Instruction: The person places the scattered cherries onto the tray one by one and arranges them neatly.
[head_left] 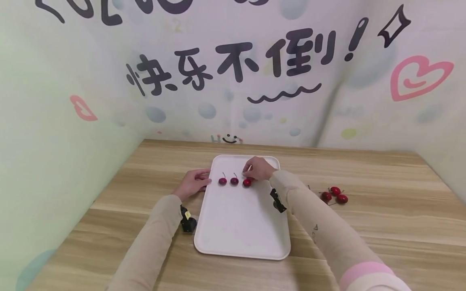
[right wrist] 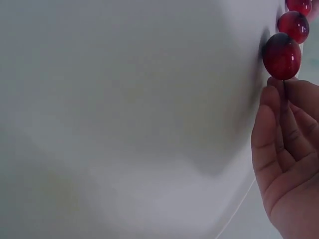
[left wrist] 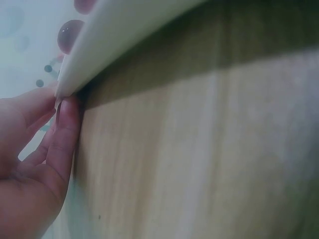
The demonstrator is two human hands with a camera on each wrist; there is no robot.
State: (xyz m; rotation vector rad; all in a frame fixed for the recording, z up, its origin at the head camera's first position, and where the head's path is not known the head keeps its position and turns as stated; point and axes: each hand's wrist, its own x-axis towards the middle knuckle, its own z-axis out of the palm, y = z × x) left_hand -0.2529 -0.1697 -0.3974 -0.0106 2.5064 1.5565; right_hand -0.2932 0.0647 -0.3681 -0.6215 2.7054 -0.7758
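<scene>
We had 2 cherries (head_left: 222, 181) on tray (head_left: 240, 226); left grip (head_left: 192, 184) pinched the rim (left wrist: 75, 79), right grip (head_left: 259, 169) cherry 3 (head_left: 246, 183) by stem (right wrist: 283, 82); 3 loose cherries (head_left: 342, 199) remained.

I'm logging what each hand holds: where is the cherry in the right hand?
In the head view, the cherry is just right of two others on the white tray, its stem pinched by the right hand.
</scene>
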